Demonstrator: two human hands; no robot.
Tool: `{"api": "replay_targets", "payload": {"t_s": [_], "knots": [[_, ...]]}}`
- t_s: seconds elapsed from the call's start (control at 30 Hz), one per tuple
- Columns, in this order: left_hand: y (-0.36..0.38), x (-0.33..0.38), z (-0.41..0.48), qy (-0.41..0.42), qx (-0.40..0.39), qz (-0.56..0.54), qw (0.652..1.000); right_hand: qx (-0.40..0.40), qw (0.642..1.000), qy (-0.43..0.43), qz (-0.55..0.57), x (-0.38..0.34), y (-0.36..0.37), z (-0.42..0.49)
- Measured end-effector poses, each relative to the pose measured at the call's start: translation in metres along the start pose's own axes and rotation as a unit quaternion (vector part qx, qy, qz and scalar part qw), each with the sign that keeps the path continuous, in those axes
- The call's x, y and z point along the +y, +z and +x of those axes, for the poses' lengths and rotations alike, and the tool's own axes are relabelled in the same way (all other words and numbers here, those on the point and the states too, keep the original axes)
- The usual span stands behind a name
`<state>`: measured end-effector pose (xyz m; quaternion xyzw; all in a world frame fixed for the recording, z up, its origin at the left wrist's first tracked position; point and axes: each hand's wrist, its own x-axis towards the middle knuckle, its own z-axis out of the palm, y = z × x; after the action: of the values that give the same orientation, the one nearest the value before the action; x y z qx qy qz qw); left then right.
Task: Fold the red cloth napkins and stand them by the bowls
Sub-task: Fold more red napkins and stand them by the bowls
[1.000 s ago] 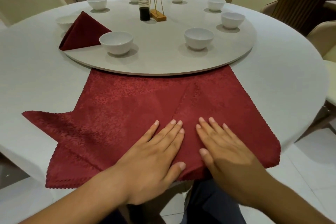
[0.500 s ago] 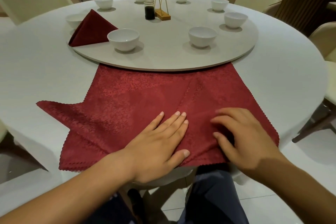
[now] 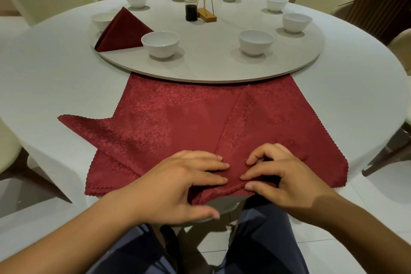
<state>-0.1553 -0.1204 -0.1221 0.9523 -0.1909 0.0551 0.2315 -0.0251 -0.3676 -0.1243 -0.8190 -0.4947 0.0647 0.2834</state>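
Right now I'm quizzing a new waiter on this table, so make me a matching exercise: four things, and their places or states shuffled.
1 folded napkin
2 near napkin
3 dark bottle
4 right hand

A beside the wooden stand
B pinching the near napkin's edge
C standing by a bowl on the turntable
D flat, in front of the turntable

Pairs: 1-C, 2-D, 3-A, 4-B.

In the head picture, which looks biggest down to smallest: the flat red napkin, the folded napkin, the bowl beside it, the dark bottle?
1. flat red napkin
2. folded napkin
3. bowl beside it
4. dark bottle, though it stands farther from the camera, so its true size is unsure
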Motion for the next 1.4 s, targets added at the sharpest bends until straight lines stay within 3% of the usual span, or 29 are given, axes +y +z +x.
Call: {"api": "replay_targets", "payload": {"t_s": [0.13, 0.47, 0.73, 0.83, 1.1, 1.4], "knots": [[-0.003, -0.001, -0.012, 0.002, -0.014, 0.012, 1.000, 0.002, 1.000, -0.001, -0.001, -0.002, -0.001, 0.001], [0.007, 0.010, -0.003, 0.007, 0.101, 0.018, 0.995, -0.005, 1.000, -0.009, -0.018, 0.003, -0.026, 0.003], [0.042, 0.053, 0.047, -0.038, 0.174, 0.075, 0.981, 0.013, 0.999, -0.009, -0.038, 0.016, -0.049, -0.007], [0.051, 0.063, 0.058, -0.057, 0.166, 0.074, 0.982, -0.024, 0.999, -0.004, -0.024, 0.012, -0.044, -0.011], [0.025, 0.036, 0.030, -0.021, 0.056, 0.072, 0.996, -0.023, 0.999, 0.001, -0.046, 0.004, -0.037, -0.018], [0.001, 0.021, 0.013, 0.008, 0.047, 0.046, 0.998, 0.020, 0.997, -0.025, -0.064, -0.019, -0.006, -0.011]]}}
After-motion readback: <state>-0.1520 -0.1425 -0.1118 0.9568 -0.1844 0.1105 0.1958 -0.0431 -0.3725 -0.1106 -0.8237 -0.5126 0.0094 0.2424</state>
